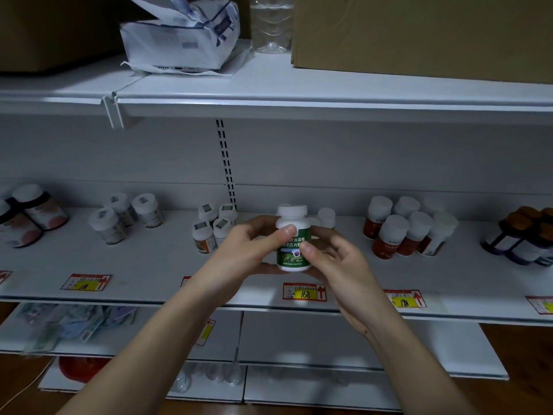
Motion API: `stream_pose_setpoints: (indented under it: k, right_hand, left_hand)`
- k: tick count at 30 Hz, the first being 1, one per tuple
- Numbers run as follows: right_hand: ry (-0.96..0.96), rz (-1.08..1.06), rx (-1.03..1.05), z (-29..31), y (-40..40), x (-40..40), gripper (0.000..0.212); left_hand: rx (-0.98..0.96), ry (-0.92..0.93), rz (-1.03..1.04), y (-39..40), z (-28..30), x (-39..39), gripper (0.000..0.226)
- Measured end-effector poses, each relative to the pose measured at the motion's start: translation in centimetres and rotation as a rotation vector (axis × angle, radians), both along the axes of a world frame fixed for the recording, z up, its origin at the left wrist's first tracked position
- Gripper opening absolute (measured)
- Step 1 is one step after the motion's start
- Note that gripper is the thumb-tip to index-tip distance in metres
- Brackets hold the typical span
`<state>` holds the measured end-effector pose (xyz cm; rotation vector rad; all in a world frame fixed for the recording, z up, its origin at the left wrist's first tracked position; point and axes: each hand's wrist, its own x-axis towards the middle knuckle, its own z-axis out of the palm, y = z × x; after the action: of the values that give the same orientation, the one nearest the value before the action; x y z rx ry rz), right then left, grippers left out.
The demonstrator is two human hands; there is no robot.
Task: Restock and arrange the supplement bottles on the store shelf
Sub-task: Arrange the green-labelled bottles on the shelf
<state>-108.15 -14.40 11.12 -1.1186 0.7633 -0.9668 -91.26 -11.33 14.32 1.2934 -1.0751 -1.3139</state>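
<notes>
Both hands [299, 253] gripping green-label bottle [292, 238], white shelf [149, 259], dim room

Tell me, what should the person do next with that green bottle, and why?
Probably set the green-label bottle, held upright by both the left hand and the right hand, down on the shelf behind the 168 price tag, where few white-capped bottles stand.

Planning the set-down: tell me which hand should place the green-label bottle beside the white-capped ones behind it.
Probably the right hand: it already pinches the green-label bottle on the side nearer those bottles. The left hand grips its other side.
</notes>
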Motion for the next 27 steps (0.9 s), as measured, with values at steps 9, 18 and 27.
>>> stream_pose_setpoints:
  k: [9,18,27]
  right_hand:
    - [0.063,0.032,-0.34,1.8,-0.7,-0.9,0.051]
    - [-0.04,0.069,-0.478,4.5,-0.6,-1.5,0.057]
    - [-0.057,0.089,-0.496,4.8,-0.6,-1.4,0.055]
  left_hand:
    - [-0.278,-0.087,-0.074,0.1,1.4,1.1,0.049]
    - [-0.482,-0.092,-0.171,0.8,3.5,1.2,0.06]
    - [-0.487,-0.066,-0.208,0.8,3.8,1.5,0.056]
